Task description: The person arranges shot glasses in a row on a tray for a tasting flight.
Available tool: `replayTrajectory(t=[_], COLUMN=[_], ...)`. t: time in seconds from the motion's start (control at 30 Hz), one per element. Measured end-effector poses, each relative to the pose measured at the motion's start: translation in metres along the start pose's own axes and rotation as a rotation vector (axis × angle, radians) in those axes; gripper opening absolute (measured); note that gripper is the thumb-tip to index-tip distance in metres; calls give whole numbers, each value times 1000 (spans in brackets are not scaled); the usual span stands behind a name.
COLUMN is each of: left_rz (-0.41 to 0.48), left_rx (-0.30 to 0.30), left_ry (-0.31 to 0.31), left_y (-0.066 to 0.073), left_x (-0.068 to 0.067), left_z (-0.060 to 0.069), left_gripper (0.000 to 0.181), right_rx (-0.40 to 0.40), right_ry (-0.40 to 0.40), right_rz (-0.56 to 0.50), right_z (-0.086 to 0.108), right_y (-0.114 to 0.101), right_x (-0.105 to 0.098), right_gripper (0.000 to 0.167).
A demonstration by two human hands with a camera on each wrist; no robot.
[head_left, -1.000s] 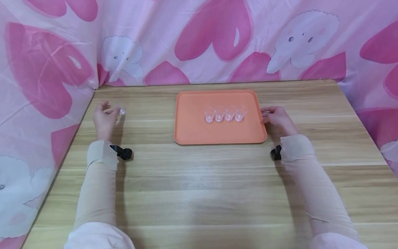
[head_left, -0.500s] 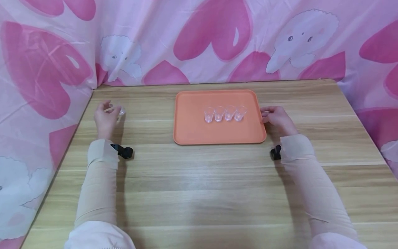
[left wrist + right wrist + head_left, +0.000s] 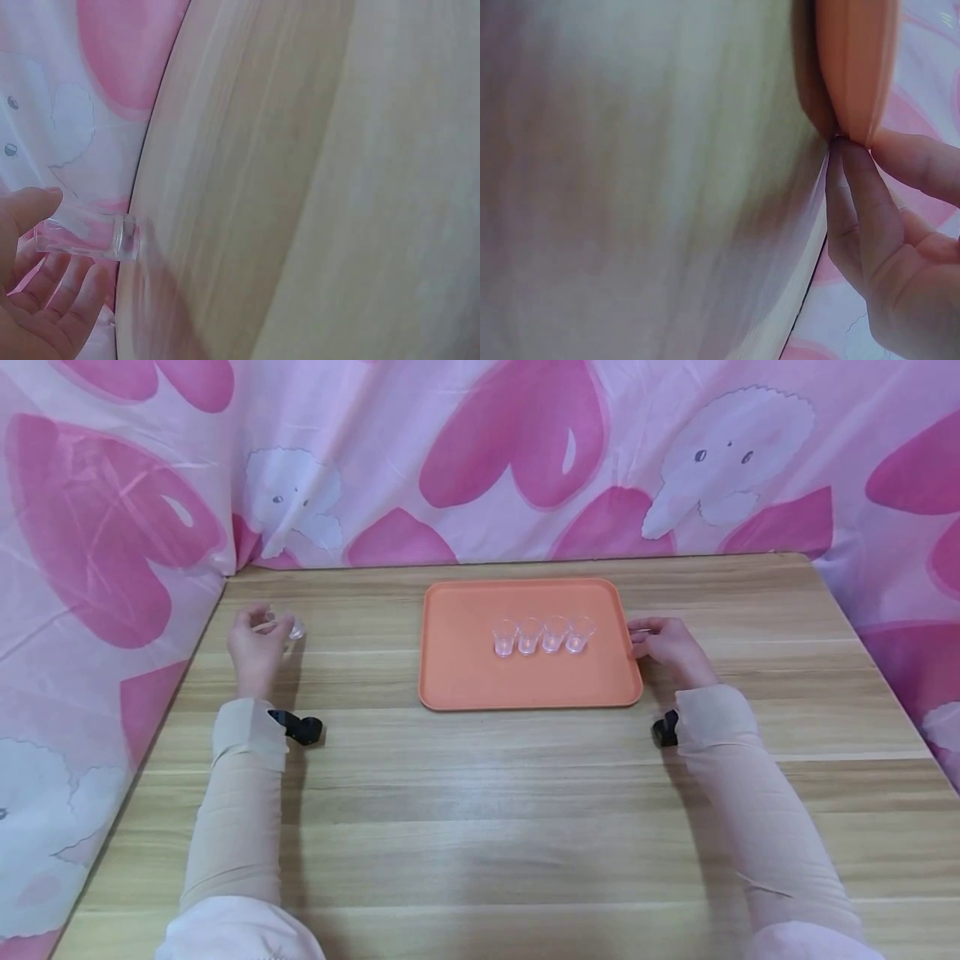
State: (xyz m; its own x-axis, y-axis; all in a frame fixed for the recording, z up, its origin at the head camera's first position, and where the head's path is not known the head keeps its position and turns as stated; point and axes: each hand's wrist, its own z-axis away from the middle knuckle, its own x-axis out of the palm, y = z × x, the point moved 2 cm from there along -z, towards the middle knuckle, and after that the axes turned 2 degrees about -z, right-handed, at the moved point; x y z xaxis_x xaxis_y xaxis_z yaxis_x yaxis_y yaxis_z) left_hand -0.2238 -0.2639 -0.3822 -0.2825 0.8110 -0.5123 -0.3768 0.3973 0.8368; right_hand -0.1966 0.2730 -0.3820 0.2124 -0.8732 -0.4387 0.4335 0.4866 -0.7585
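At the table's far left, my left hand (image 3: 257, 643) holds a small clear shot glass (image 3: 296, 628) between thumb and fingers. In the left wrist view the shot glass (image 3: 90, 236) has its thick base pointing toward the tabletop; the thumb lies on one side, the fingers on the other. An orange tray (image 3: 465, 681) lies on the table, bearing a row of several clear shot glasses (image 3: 553, 639) right of its middle. My right hand (image 3: 671, 647) pinches the tray's right edge. The right wrist view shows thumb and fingertips at the tray's corner (image 3: 855, 67).
The wood-grain table (image 3: 465, 827) has its left edge close to my left hand. A pink patterned cloth (image 3: 510, 460) hangs behind the table and along its sides. Small black cameras (image 3: 303, 729) sit at both wrists.
The left hand and its shot glass have hardly shifted; the glass turned slightly in the fingers. The right hand and the tray stay in place.
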Motion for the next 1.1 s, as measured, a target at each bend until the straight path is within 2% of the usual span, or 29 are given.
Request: replayTrajectory(t=[0.13, 0.37, 0.53, 0.83, 1.1], left_rz=[-4, -19, -22, -26, 1], left_rx=[18, 99, 154, 250, 273], left_ry=[-7, -5, -19, -73, -154], left_y=[6, 21, 34, 54, 70], left_x=[3, 14, 24, 49, 72], left_z=[2, 7, 16, 30, 44], left_gripper=[59, 56, 54, 50, 47], right_rx=[-2, 4, -2, -1, 7], right_ry=[2, -1, 6, 1, 1], right_rz=[1, 6, 2, 0, 11], right_z=[1, 1, -1, -2, -2], right_y=[0, -1, 0, 1, 2], right_x=[0, -1, -1, -1, 0], right_gripper=[54, 53, 52, 52, 53])
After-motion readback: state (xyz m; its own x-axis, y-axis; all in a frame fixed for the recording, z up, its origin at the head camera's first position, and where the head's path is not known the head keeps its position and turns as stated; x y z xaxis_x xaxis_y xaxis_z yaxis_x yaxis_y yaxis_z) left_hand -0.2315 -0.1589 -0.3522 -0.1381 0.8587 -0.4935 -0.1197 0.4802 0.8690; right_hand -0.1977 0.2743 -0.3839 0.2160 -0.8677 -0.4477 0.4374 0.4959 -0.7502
